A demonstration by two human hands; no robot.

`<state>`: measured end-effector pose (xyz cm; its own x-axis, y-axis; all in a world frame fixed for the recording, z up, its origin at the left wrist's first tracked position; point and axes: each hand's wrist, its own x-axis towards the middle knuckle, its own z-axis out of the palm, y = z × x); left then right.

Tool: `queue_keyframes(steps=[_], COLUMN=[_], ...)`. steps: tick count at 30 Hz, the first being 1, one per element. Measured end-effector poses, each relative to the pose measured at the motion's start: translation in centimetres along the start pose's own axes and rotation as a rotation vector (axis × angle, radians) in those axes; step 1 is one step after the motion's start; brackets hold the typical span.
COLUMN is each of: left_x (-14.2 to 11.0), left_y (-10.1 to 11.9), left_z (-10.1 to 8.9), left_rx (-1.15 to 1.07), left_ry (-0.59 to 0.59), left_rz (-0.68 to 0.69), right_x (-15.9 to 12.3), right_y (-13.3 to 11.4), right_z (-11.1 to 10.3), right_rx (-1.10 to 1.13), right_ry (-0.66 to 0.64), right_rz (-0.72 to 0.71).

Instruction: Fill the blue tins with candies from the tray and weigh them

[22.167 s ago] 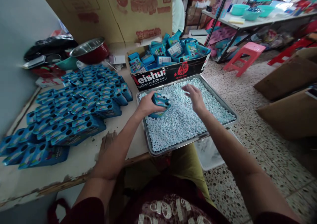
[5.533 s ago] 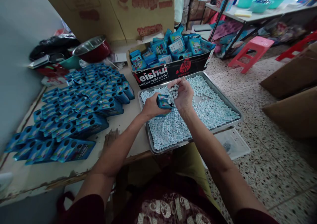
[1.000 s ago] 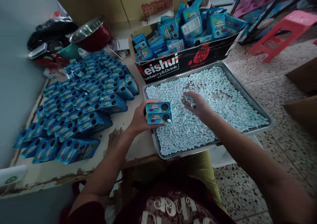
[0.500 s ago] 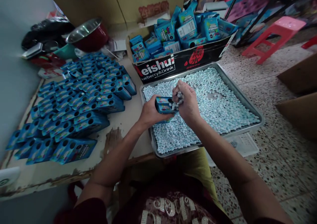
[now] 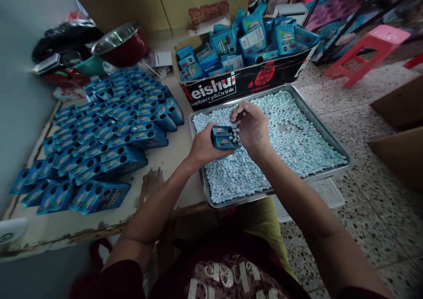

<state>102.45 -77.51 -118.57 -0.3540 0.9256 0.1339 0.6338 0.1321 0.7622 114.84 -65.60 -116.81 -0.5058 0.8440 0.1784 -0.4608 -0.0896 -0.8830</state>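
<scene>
My left hand (image 5: 201, 148) is wrapped around a pair of small blue candy boxes (image 5: 223, 131), held above the left part of a metal tray (image 5: 211, 205). At their right ends my right hand (image 5: 253, 127) is cupped with curled fingers. Pale blue candies (image 5: 235, 133) lie between that hand and the box ends, some against its fingers. How many are inside the palm is hidden. Loose candies (image 5: 310, 144) of the same kind cover most of the tray beneath both hands.
Rows of blue candy boxes (image 5: 109, 122) with round holes stand on the table's left. Behind the tray, a black carton (image 5: 244, 80) holds more boxes. A red bowl (image 5: 124, 47) sits at the back; a pink stool (image 5: 370, 52) stands on the floor to the right.
My right hand has loosened, and the clump of candies in its fingers has shrunk to a few beside the box ends. My left hand still holds the boxes, slightly shifted right.
</scene>
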Motion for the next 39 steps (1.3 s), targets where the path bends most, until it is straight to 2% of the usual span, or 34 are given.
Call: queue_keyframes(steps=[3, 5, 7, 9, 11, 13, 15, 16, 18, 21, 23, 25, 28, 30, 32, 34, 36, 39], left_x=[0.0, 0.0, 0.2, 0.4, 0.4, 0.1, -0.4, -0.7, -1.1, -1.1, -0.8, -0.6, -0.5, -0.5, -0.6, -0.7, -0.7, -0.7], left_y=[0.7, 1.1, 0.8, -0.2, -1.6, -2.9, -3.5, -3.5, -3.1, -2.4, -2.3, -2.6, -3.5, -4.0, -4.2, -4.1, -3.9, -3.3], left_z=[-0.2, -0.7, -1.3, -1.8, -2.1, -1.9, -1.5, -1.2, -0.8, -0.7, -0.9, -1.3, -1.7, -1.8, -1.8, -1.7, -1.7, -1.4], left_rx=[0.014, 0.063, 0.108, 0.059, -0.114, -0.288, -0.36, -0.364, -0.364, -0.372, -0.374, -0.375, -0.384, -0.397, -0.383, -0.324, -0.247, -0.16], left_ry=[-0.018, -0.009, 0.047, 0.093, 0.071, 0.003, -0.062, -0.089, -0.133, -0.141, -0.135, -0.139, -0.151, -0.144, -0.132, -0.118, -0.115, -0.14], left_rz=[0.013, 0.051, 0.089, 0.101, 0.087, 0.094, 0.156, 0.202, 0.294, 0.361, 0.362, 0.33, 0.282, 0.3, 0.319, 0.288, 0.242, 0.209], right_x=[-0.1, 0.0, 0.0, -0.6, -1.9, -3.9, -5.7, -6.3, -6.6, -5.0, -3.4, -2.1, -1.0, -0.6, -0.3, 0.0, 0.1, 0.1], right_y=[-0.2, -0.3, -0.4, -0.6, -0.7, -0.5, 0.1, 0.5, 1.3, 2.2, 2.7, 3.1, 3.3, 2.7, 1.4, -0.1, -1.4, -2.1], right_z=[0.0, -0.9, -2.9, -5.6, -8.4, -10.6, -11.8, -11.9, -11.8, -11.0, -10.5, -10.2, -9.6, -9.0, -8.1, -6.8, -5.2, -2.3], right_rx=[0.001, -0.032, -0.141, -0.396, -0.772, -1.154, -1.448, -1.555, -1.704, -1.781, -1.719, -1.512, -0.857, -0.343, 0.04, 0.236, 0.286, 0.225], right_ry=[-0.059, -0.072, -0.052, -0.067, -0.195, -0.446, -0.7, -0.782, -0.841, -0.861, -0.816, -0.601, -0.158, -0.024, -0.012, -0.039, -0.057, -0.033], right_rz=[-0.014, -0.026, -0.041, -0.043, -0.032, -0.014, -0.023, -0.047, -0.117, -0.146, -0.066, 0.066, 0.326, 0.486, 0.551, 0.511, 0.418, 0.258])
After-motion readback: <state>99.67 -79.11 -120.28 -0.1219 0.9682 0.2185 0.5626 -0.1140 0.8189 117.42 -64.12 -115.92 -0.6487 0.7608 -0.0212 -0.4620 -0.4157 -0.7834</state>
